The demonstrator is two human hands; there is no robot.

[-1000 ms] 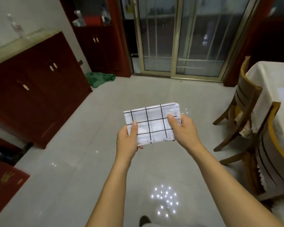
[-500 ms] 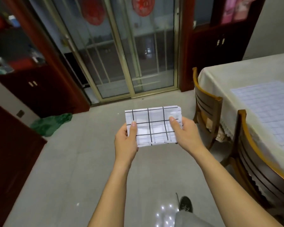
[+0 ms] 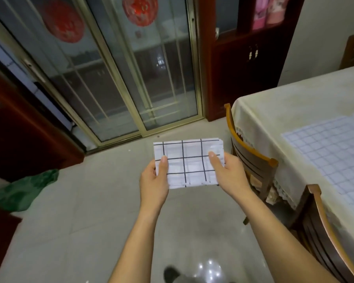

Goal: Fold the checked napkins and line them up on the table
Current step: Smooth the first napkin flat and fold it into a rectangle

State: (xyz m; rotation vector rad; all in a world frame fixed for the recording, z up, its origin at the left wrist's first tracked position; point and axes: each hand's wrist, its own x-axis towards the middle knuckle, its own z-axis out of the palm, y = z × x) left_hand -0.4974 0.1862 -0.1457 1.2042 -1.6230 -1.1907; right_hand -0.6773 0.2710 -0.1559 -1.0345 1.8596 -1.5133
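The napkin point(image 3: 189, 162) is folded into a thick little rectangle, white with black lines. It is up in the air over the floor point(image 3: 90, 201), not on anything. The left hand point(image 3: 153, 182) grips its left edge, with the thumb on top and the other fingers hidden underneath. The right hand point(image 3: 230, 174) grips the right edge the same way, so the napkin lies nearly flat between them. The folding looks done for this one (the edges sit in a neat stack), so I think the step now is carrying it to the worktop point(image 3: 274, 111). The worktop is off to the right, well apart from the napkin, with a pale cloth over it. The next move needs a turn to the right and a reach past the chair point(image 3: 251, 158). Then the napkin must go down flat without the folds slipping open. A pale checked sheet point(image 3: 331, 152) lies on the worktop; I cannot tell if it is another napkin. A second chair point(image 3: 323, 231) stands nearer. Behind are glass doors point(image 3: 131, 78) and a dark red cabinet point(image 3: 243, 68). A green cloth point(image 3: 25, 190) lies on the floor at the left.
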